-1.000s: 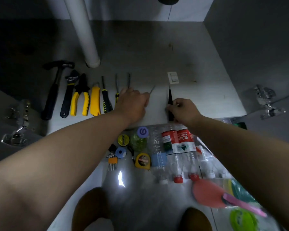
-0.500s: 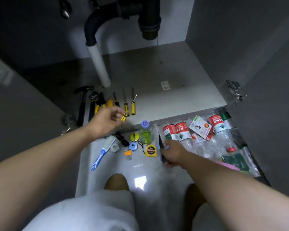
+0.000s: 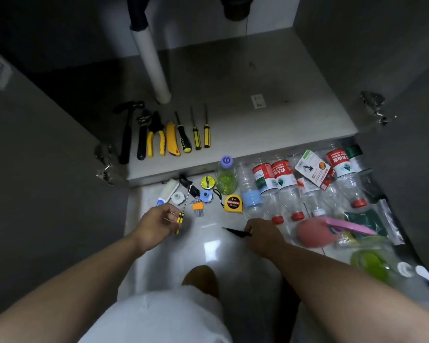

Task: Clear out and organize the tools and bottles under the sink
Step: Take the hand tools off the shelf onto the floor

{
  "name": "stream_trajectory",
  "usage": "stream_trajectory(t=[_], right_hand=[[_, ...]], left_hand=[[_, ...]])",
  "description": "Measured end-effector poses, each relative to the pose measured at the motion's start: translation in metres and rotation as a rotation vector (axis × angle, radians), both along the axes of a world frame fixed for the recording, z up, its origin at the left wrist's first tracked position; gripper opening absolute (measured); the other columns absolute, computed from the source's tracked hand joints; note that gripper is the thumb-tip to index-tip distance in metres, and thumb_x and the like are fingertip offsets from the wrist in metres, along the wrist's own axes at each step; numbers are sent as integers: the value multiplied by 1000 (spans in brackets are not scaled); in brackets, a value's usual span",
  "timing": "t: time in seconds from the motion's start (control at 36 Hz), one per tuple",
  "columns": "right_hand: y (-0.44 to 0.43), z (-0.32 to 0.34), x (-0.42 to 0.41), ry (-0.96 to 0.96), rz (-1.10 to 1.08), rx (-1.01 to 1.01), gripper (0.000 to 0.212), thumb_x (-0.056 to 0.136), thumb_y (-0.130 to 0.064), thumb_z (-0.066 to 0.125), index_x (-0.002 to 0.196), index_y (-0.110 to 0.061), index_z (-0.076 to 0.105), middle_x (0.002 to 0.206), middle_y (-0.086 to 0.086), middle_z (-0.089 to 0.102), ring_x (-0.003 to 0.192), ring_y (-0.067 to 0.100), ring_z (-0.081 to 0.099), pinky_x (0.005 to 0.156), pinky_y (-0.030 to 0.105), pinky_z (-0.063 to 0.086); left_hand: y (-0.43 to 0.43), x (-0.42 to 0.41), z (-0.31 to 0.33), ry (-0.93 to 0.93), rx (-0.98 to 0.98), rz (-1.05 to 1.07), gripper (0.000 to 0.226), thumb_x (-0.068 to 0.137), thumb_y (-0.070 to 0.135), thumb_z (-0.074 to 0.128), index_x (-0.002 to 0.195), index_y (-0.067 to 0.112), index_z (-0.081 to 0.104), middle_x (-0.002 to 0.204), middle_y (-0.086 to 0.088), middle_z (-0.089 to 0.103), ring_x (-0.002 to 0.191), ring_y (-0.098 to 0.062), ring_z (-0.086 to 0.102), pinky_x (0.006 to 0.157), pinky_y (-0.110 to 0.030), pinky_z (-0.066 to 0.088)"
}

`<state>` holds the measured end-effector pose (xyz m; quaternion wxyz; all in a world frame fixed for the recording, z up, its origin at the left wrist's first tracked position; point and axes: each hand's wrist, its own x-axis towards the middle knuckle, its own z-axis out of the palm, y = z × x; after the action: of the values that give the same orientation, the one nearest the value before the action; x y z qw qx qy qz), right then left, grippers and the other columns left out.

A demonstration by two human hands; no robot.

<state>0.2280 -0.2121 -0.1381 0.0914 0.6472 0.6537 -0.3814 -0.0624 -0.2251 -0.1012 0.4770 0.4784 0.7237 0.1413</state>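
My left hand (image 3: 156,225) holds a small yellow-and-black screwdriver (image 3: 182,212) by its handle, shaft pointing up toward the cabinet. My right hand (image 3: 263,232) grips a thin black tool (image 3: 234,231) whose tip points left over the white floor. On the cabinet floor (image 3: 270,129) lies a row of tools: hammer (image 3: 126,134), wrench (image 3: 142,134), yellow pliers (image 3: 156,138), yellow knife (image 3: 172,139) and three screwdrivers (image 3: 196,134). Plastic bottles (image 3: 282,184) lie side by side on the floor tile in front of the cabinet.
A white drain pipe (image 3: 152,68) stands at the cabinet's back left. Small items lie by the cabinet edge: tape measure (image 3: 233,204), green bottle (image 3: 226,177), hex keys (image 3: 198,209), tape rolls. A pink object (image 3: 315,232) and bags sit at right. Open doors flank both sides.
Both hands have drawn back from the cabinet floor to the tile in front. The left hand carried one small screwdriver out of the row; the right hand brought the black tool down.
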Motion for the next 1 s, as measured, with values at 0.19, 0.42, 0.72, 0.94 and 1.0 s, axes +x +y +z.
stream_trajectory(t=[0.19,0.42,0.72,0.94,1.0], right_hand=[[-3,-28,-22,107,-332,-79,25,86,-16,68,110,-14,69,118,7,67,114,26,61,99,31,47],[-17,-29,-21,202,-826,-172,38,85,-11,65,122,-11,58,120,15,63,112,33,60,100,46,50],[0,28,3,379,-621,-363,17,86,6,65,100,-3,64,108,32,69,97,37,72,92,49,57],[30,27,-6,390,-442,-383,19,90,-1,64,109,-4,65,88,14,70,71,18,70,62,26,56],[35,26,-4,393,-366,-416,14,91,-5,64,105,-8,67,91,12,71,71,15,70,64,26,56]], left_hand=[[-11,14,-52,153,61,-258,16,93,-4,64,105,6,66,89,-6,63,80,-17,58,68,-18,48],[-26,36,-87,134,-42,-163,20,90,8,70,108,16,69,95,2,70,85,-12,63,75,-20,48],[-24,71,-94,191,-32,-31,16,91,15,68,106,16,65,108,-6,71,102,-23,65,82,-27,47],[-24,78,-103,146,7,97,26,87,12,71,110,18,61,95,-2,68,88,-21,65,81,-34,56],[-25,77,-100,107,28,110,29,86,12,72,111,20,60,91,0,67,85,-19,65,79,-33,56]])
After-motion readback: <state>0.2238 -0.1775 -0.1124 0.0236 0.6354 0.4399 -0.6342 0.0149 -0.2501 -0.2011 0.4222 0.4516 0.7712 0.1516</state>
